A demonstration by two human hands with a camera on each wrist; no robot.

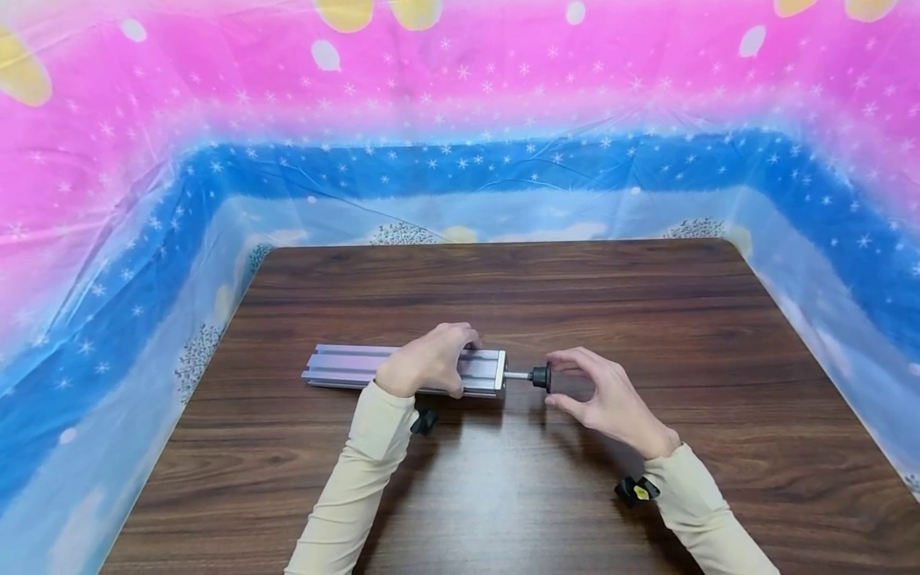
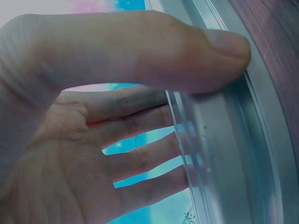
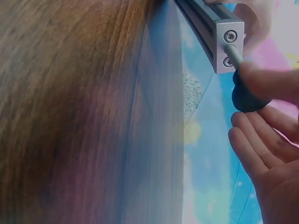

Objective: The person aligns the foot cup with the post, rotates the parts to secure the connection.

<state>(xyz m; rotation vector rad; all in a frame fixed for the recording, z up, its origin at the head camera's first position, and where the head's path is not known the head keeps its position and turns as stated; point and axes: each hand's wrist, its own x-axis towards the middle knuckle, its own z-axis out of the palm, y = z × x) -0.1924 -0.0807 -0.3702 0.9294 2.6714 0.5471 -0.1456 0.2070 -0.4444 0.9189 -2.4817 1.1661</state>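
Observation:
A silver aluminium profile [image 1: 345,367] lies lengthwise across the middle of the table. Over its right part, my left hand [image 1: 430,361] grips it, thumb on the near side and fingers on the far side; the left wrist view shows the thumb along the grooved profile [image 2: 229,158]. From the end plate [image 3: 230,53], which carries two socket screws, a threaded rod [image 1: 517,374] sticks out. On that rod sits a black levelling foot [image 1: 541,378]. My right hand [image 1: 607,403] holds the foot by its round base, the thumb lying against it in the right wrist view.
The brown wood-grain table [image 1: 489,295] has its far edge close to a pink and blue patterned cloth [image 1: 446,168], which hangs around the back and both sides. Black wrist mounts [image 1: 636,490] are strapped at the cream sleeves [image 1: 700,503].

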